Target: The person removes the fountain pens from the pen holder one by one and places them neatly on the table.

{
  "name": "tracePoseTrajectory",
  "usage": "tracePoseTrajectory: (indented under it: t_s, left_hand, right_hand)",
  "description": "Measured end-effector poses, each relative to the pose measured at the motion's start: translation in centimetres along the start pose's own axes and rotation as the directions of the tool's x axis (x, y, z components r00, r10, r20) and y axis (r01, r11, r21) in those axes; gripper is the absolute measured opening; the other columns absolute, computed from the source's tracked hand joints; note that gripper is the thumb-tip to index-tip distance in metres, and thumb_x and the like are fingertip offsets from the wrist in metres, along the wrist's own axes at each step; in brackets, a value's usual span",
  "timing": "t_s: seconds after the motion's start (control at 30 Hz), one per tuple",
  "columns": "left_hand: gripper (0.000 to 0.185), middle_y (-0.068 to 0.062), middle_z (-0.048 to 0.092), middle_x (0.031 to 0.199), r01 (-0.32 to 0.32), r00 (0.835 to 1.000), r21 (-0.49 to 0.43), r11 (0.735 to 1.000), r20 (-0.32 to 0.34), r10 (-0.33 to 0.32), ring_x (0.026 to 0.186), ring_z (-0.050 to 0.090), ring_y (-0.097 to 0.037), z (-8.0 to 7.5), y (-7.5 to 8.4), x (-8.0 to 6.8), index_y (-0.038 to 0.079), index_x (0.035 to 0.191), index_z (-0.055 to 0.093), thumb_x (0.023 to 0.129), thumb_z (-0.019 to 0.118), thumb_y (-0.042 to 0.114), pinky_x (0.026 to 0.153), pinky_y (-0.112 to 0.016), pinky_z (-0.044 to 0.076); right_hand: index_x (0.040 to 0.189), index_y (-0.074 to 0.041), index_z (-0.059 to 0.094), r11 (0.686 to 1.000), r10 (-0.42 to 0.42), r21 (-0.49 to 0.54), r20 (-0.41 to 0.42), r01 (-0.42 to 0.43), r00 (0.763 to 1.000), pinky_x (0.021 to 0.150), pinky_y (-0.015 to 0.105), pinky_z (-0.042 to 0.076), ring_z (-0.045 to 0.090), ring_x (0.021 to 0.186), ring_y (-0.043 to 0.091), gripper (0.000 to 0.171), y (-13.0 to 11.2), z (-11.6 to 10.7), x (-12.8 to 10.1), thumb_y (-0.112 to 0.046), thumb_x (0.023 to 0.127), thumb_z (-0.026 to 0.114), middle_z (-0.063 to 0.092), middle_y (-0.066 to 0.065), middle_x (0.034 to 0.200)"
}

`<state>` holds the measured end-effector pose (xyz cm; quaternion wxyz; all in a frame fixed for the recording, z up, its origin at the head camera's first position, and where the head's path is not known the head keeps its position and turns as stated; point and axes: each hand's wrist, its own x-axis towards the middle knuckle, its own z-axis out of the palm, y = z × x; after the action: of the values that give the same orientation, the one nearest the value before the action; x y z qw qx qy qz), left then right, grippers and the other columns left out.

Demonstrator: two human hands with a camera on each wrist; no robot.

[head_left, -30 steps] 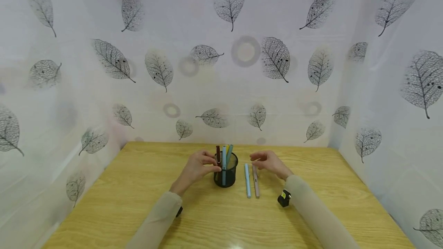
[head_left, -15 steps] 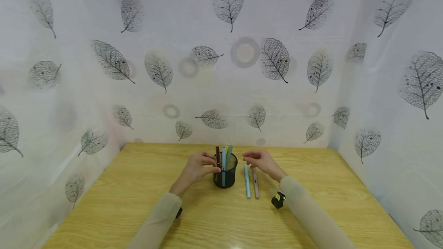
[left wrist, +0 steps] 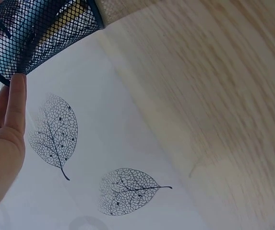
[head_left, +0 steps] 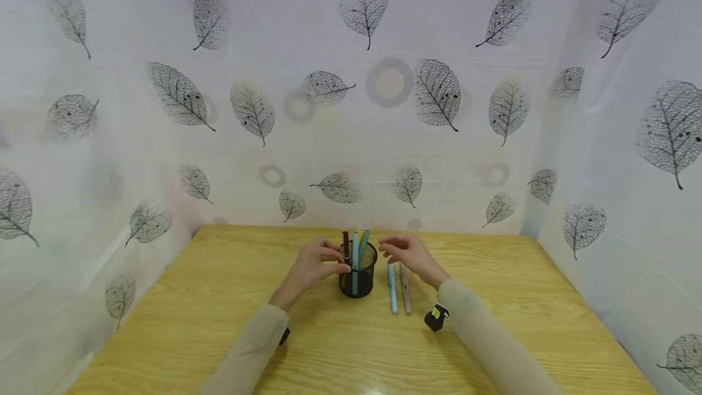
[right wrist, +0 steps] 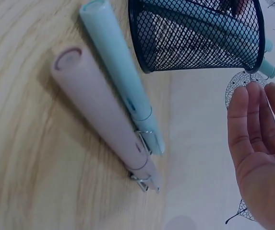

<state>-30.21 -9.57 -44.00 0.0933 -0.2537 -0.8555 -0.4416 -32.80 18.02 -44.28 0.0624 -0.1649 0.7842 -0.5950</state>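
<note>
Low in the head frame, two pale sleeves reach up from the bottom edge across the wooden desk [head_left: 219,322]. Just right of centre, a light blue pen [head_left: 392,288] and a pink pen [head_left: 405,290] lie side by side, touching, beside the cup. At centre stands a black mesh pen cup [head_left: 358,276] holding a dark red pen [head_left: 345,244] and two bluish pens [head_left: 358,244]. The left hand [head_left: 311,266] holds the cup's left side, fingers curled against the mesh. The right hand [head_left: 408,253] hovers above the far ends of the lying pens, fingers relaxed, grasping nothing. Behind, filling the upper frame, hangs a leaf-print curtain [head_left: 351,90].
</note>
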Motion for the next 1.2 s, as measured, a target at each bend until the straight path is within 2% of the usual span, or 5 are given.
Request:
tracePoseTrajectory:
  t_s: [0.3, 0.4, 0.53, 0.77, 1.2]
  left_hand:
    - [0.01, 0.004, 0.067, 0.099, -0.057, 0.998, 0.054, 0.997, -0.005, 0.057, 0.095, 0.061, -0.015, -0.1, 0.3, 0.1, 0.021, 0.079, 0.079, 0.077, 0.083, 0.03, 0.08, -0.031, 0.052]
    - [0.011, 0.004, 0.067, 0.097, -0.067, 0.998, 0.061, 0.996, -0.013, 0.068, 0.094, 0.061, -0.016, 0.0, 0.3, 0.1, 0.02, 0.078, 0.079, 0.077, 0.083, 0.03, 0.08, -0.031, 0.052]
    - [0.01, 0.004, 0.067, 0.097, -0.062, 0.998, 0.076, 0.995, -0.026, 0.065, 0.093, 0.062, -0.016, 0.0, 0.2, 0.1, 0.019, 0.077, 0.079, 0.076, 0.084, 0.028, 0.08, -0.029, 0.051]
    - [0.011, 0.004, 0.067, 0.097, -0.054, 0.998, 0.075, 0.996, -0.024, 0.056, 0.094, 0.062, -0.016, 0.0, 0.2, 0.1, 0.02, 0.077, 0.078, 0.076, 0.083, 0.029, 0.078, -0.028, 0.051]
    - [0.01, 0.004, 0.067, 0.096, -0.062, 0.998, 0.084, 0.995, -0.023, 0.064, 0.093, 0.062, -0.015, 0.0, 0.1, 0.1, 0.021, 0.077, 0.078, 0.076, 0.083, 0.03, 0.078, -0.029, 0.051]
  right_hand:
    - [0.124, 0.002, 0.063, 0.998, -0.063, -0.017, -0.058, 0.062, 0.996, 0.09, 0.052, 0.053, 0.064, 0.106, 0.034, 0.032, -1.2, 1.0, 0.8, -0.017, 0.099, 0.06, 0.065, 0.021, 0.123]
    - [0.122, 0.0, 0.064, 0.995, -0.094, -0.03, -0.067, 0.092, 0.993, 0.087, 0.045, 0.056, 0.066, 0.103, 0.03, 0.028, -1.3, 1.3, 1.1, -0.014, 0.098, 0.061, 0.064, 0.023, 0.123]
    - [0.121, 0.004, 0.062, 0.993, -0.119, -0.033, -0.083, 0.117, 0.989, 0.082, 0.037, 0.058, 0.065, 0.105, 0.032, 0.027, -1.4, 1.7, 1.3, -0.009, 0.097, 0.06, 0.063, 0.026, 0.121]
    - [0.127, 0.004, 0.059, 0.992, -0.124, -0.04, -0.087, 0.121, 0.988, 0.084, 0.039, 0.057, 0.062, 0.112, 0.036, 0.033, -1.4, 1.8, 1.5, -0.01, 0.098, 0.061, 0.059, 0.025, 0.129]
    - [0.135, -0.016, 0.06, 0.978, -0.144, -0.162, -0.083, 0.13, 0.986, 0.081, 0.035, 0.057, 0.064, 0.111, 0.026, 0.036, -1.1, 2.4, 2.0, -0.013, 0.099, 0.059, 0.059, 0.009, 0.138]
